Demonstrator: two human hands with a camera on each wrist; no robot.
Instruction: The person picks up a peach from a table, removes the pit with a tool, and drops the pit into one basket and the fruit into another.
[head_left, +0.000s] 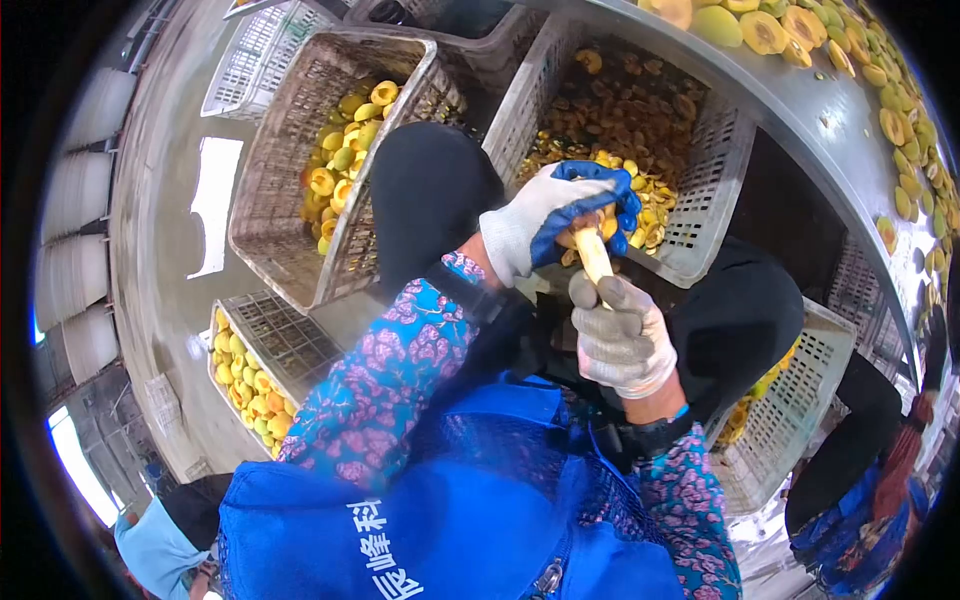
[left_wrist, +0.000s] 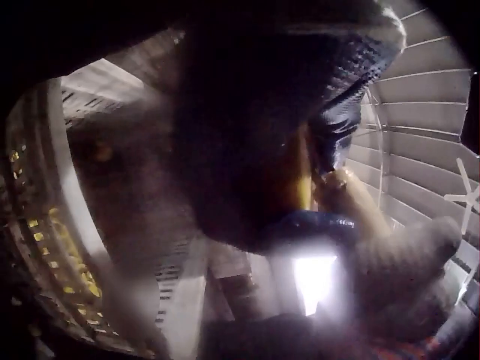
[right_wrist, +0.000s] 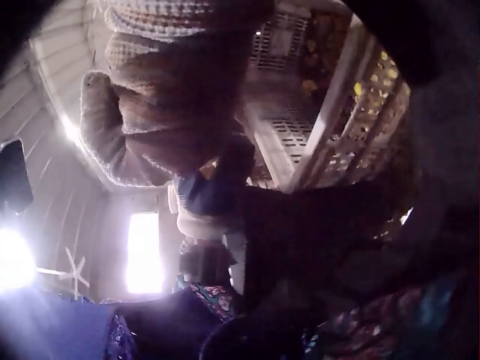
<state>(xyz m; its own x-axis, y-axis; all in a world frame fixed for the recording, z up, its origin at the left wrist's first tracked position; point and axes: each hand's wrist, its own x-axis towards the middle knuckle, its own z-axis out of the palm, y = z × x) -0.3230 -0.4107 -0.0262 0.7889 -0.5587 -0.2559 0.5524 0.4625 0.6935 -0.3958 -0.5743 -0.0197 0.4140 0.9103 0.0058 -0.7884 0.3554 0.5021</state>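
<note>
My left hand, in a white glove with a blue coating, grips a yellow peach piece, its fingers curled round it. The fruit is mostly hidden by the glove. My right hand, in a grey-coated white glove, holds a tool by its pale handle. The tool's working end meets the fruit inside the left hand and is hidden there. In the right wrist view the gloved fingers are curled in. Both hands are above the near edge of a crate holding pits and yellow fruit pieces.
Left of my knee stands a crate of peach halves; a smaller crate of fruit is lower left. A metal table with many halved peaches curves along the right. Another crate sits beside my right leg. Other people are at both lower sides.
</note>
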